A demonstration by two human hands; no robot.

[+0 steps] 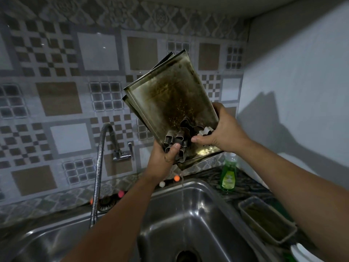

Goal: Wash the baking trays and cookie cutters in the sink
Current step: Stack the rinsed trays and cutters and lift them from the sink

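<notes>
Below my arms the sink (198,214) catches a thin trickle off the tilted baking trays (170,103). Left hand (162,159) grips their bottom edge, thumb pinning cookie cutters (174,144); right hand (222,129) curls round the other corner, fingers on more cutters. Tip further and the loose ones could slide off.
</notes>
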